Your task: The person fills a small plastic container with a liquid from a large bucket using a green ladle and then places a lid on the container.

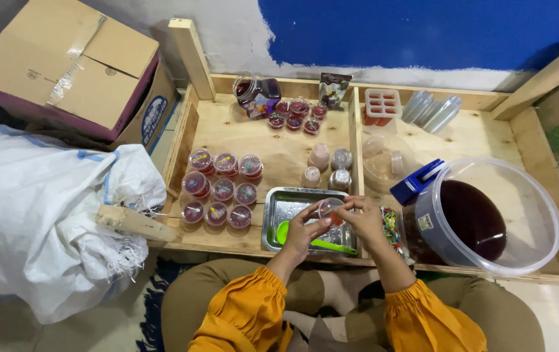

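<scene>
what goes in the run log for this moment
left hand + right hand: hold small cup | over metal tray | green spoon in tray

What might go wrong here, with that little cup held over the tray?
Both hands, left and right, pinch a small cup above the metal tray; a slip would likely spill red filling there. The open bucket of dark liquid sits by the right elbow and might get knocked. The filled cups stand crowded, easy to topple.
</scene>
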